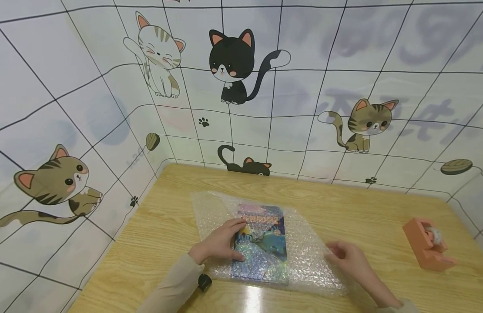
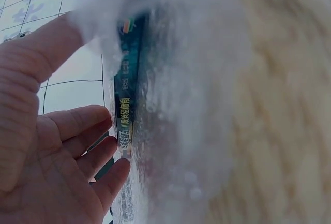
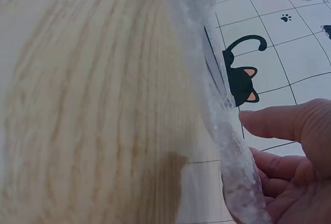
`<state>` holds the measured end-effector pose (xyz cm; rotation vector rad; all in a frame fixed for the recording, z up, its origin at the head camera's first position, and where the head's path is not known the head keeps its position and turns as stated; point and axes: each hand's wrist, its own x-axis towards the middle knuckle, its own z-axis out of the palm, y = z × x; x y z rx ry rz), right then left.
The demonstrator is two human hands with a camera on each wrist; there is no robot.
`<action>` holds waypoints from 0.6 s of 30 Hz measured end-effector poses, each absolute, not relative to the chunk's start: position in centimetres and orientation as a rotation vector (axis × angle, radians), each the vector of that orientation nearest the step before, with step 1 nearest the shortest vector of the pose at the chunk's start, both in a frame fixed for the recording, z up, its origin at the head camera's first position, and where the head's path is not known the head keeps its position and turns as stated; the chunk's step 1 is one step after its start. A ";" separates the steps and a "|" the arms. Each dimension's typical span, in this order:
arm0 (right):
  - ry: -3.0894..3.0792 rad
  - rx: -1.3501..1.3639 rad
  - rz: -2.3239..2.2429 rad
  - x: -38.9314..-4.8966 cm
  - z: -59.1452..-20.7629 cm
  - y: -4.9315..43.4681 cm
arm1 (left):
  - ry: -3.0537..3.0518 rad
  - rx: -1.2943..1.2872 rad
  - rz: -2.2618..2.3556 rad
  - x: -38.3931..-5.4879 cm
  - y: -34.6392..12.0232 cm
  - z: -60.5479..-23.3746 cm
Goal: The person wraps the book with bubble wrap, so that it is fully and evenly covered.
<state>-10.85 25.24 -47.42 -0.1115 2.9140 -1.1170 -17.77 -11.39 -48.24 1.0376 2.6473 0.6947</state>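
Note:
A book with a colorful blue-green cover lies on a sheet of bubble wrap, with a clear bubbly layer over at least part of it. My left hand rests at the book's left edge, thumb and fingers spread apart over it. In the left wrist view, the book's spine stands beside those fingertips. On the other side, my right hand holds the right edge of the wrap, fingers curled. Part of its fingertips is hidden behind the wrap in the right wrist view.
An orange tape dispenser with a roll of tape stands to the right on the wooden table. A small black object sits by my left wrist. Cat-patterned cloth walls the back and sides.

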 end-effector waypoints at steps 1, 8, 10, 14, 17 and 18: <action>2.883 -0.087 -1.123 -10.8 -47.3 25.3 | 2.645 1.035 0.694 -17.8 -11.4 -48.2; 2.683 -0.045 -1.239 -10.6 -46.5 25.7 | 2.645 1.031 0.692 -17.8 -11.3 -48.4; 2.641 -0.062 -1.266 -10.7 -46.2 25.7 | 2.642 1.032 0.697 -17.9 -11.3 -48.4; 2.536 -0.084 -1.338 -10.9 -45.9 25.8 | 2.641 1.040 0.705 -17.9 -11.3 -48.5; 2.462 -0.096 -1.411 -11.2 -45.6 25.7 | 2.640 1.047 0.710 -17.9 -11.4 -48.5; 2.443 -0.097 -1.430 -11.3 -45.6 25.7 | 2.639 1.047 0.709 -17.9 -11.4 -48.5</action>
